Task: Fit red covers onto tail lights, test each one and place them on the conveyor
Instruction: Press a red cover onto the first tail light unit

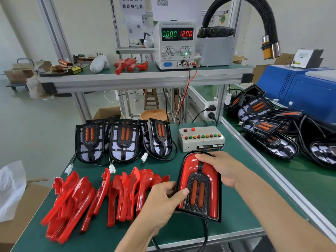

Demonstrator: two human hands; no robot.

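Both hands on one tail light (199, 186), red cover (189, 167) already seated over it, unit lying on the green bench mat (236, 220) at front right. Left hand (163, 200) grasps the lower left edge, thumb laid on the black centre grille beside the two orange lenses. Right hand (218, 169) curls over the upper right edge, fingertips pressing the top of the cover.

Step in hand, by my reading: pressing the cover home. To do it well, squeeze evenly round the rim so every clip engages, check for a gap along the black border, and keep the black lead (206, 231) trailing off the front edge free for the test plug.

Left of the hands: pile of loose red covers (87, 199). Behind it, three uncovered tail lights (123, 140) standing in a row, white connectors dangling.

Test box (201, 138) just beyond the held unit: row of red, green and yellow buttons, one red lamp lit. No legible marking.

Right, across the aluminium rail: conveyor (300, 179) with a heap of tail lights.

Upper shelf: bench power supply (175, 44), display reads 0.000 CURRENT A, 12.00 VOLTAGE V; knob groups marked CURRENT and VOLTAGE. So no load drawn now.

Farthest: hanging sheet (131, 5) with Chinese characters, partly cut off; second line reads 装饰框组装. QR code sheets beside it, not readable.
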